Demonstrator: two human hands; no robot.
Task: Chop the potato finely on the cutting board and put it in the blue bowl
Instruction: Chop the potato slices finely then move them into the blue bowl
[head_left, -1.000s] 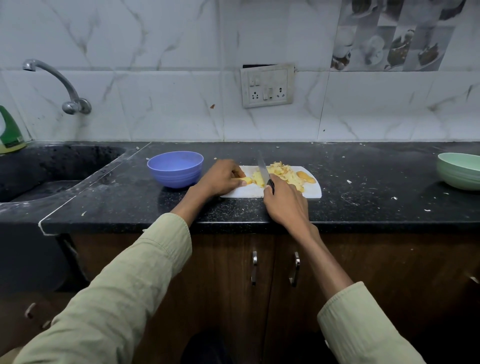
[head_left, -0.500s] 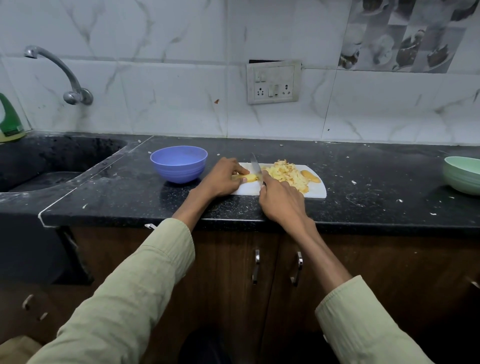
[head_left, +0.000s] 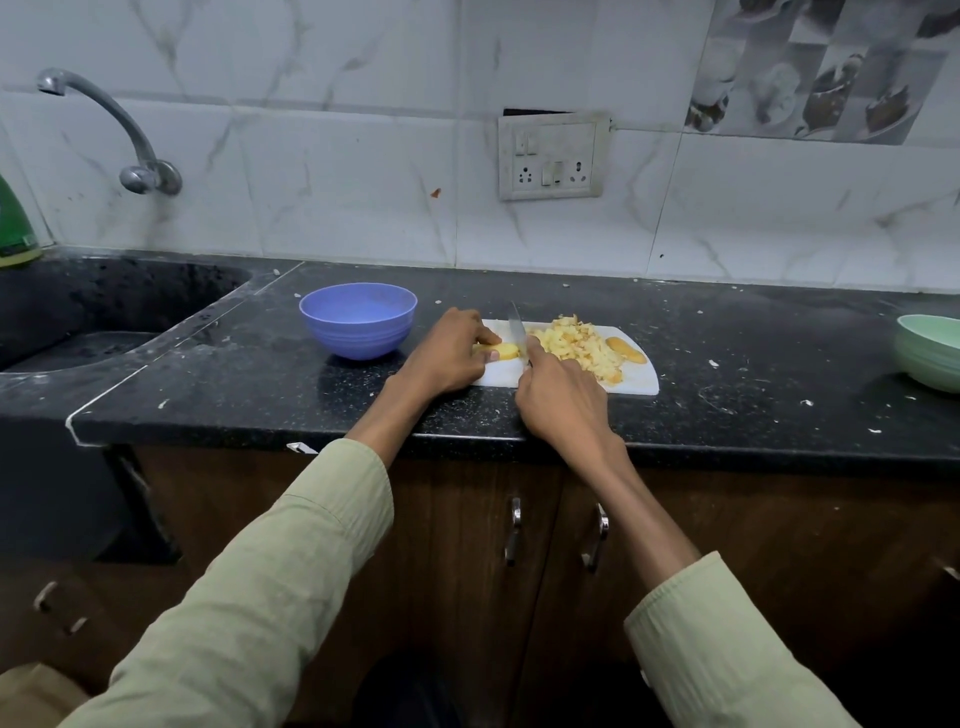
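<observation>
— Now, what is the condition of the potato?

— I see it in three parts on the white cutting board (head_left: 639, 382). A heap of chopped potato (head_left: 576, 345), pale yellow and cut into small irregular bits, covers the middle of the board. One uncut potato piece (head_left: 503, 351), yellow and rounded, lies at the board's left end. A flat slice (head_left: 626, 349) with a darker, orange-tinged face lies just right of the heap, apart from both hands.

— Any brand, label or writing?

— None that I can read. The switch plate (head_left: 552, 156) on the wall and the green container (head_left: 15, 223) at the far left edge show no legible text at this size.

— Where does the potato sit relative to the hands?

— My left hand (head_left: 451, 353) has its fingers curled over the uncut potato piece and pins it to the board. My right hand (head_left: 561, 402) is clenched round the handle of the knife (head_left: 517, 327), which is hidden under the fingers. The blade stands on edge between the uncut piece and the heap, just beside the left fingertips. The heap begins directly beyond the right knuckles.

— And the blue bowl?

— The blue bowl (head_left: 358, 319) stands on the black counter (head_left: 234, 389) left of the board, near my left hand but not touching it. I see no potato inside it.
</observation>
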